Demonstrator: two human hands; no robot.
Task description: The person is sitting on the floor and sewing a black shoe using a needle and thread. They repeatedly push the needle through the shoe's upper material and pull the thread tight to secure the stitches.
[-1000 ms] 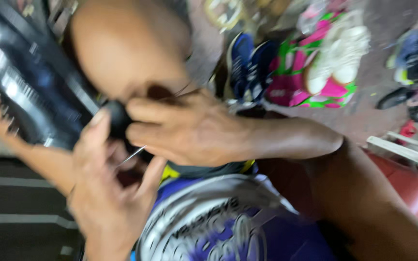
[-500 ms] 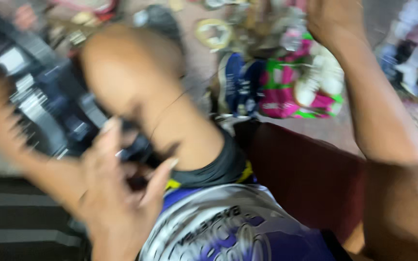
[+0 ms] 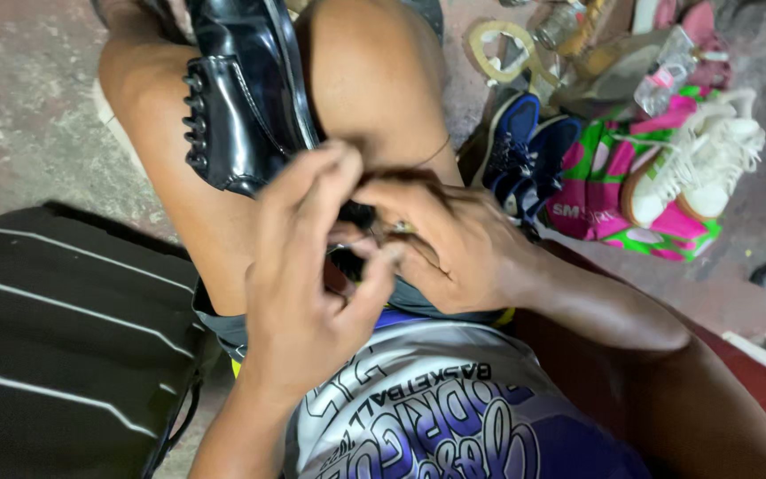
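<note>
The black glossy shoe point(image 3: 237, 98) lies wedged between the person's bare knees, its long axis running away from the hands toward the top edge of the view; its laced front faces left, and the far end is cut off by the frame. The near end of the shoe sits just above the hands, touching their fingertips and partly hidden behind them.

The left hand point(image 3: 308, 284) is curled, fingers bent up against the shoe's near end — thumb and forefinger pinched together on something too small to make out. The right hand point(image 3: 449, 244) comes in from the right, fingers closed in a pinch at the same spot, its fingertips meeting those of the left hand. What exactly they pinch is hidden between the fingers; a thin dark thread point(image 3: 432, 158) seems to run up from the right hand across the knee.

Below the hands lies a purple and white printed shirt point(image 3: 436, 417). Left of the left hand stands a black striped bag point(image 3: 55, 337). Beyond the right hand — on the concrete floor point(image 3: 19, 106) — lie blue sneakers point(image 3: 525, 151) and white sneakers point(image 3: 698, 168) on a pink and green bag point(image 3: 596, 191).
</note>
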